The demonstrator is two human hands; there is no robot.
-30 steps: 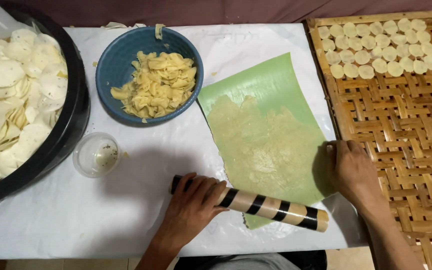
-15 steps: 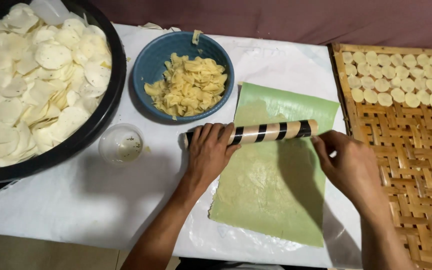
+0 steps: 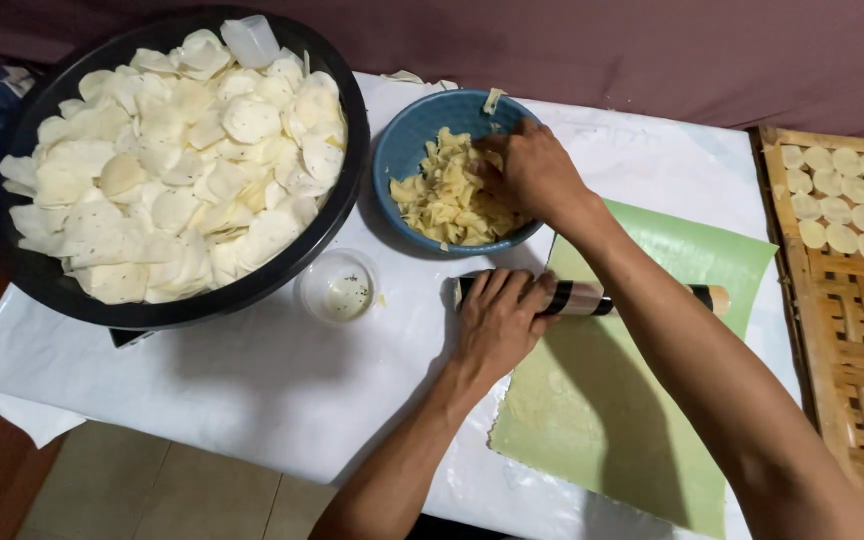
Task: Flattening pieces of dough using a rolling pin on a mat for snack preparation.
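My left hand [image 3: 497,320] lies palm down at the middle of the frame, fingers curled over a striped rolling pin [image 3: 592,298] resting on a green sheet [image 3: 642,420]. My right hand [image 3: 530,172] reaches into the blue bowl [image 3: 402,150] of pale scraps [image 3: 442,200] (fingers bunched among them; I cannot tell whether they pinch any).

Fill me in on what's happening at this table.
A person works dough at a white-covered table. The left hand rests on a striped rolling pin lying across a green sheet. The right hand reaches into a blue bowl of pale scraps. A big black basin holds white rounds; more lie on a woven tray.
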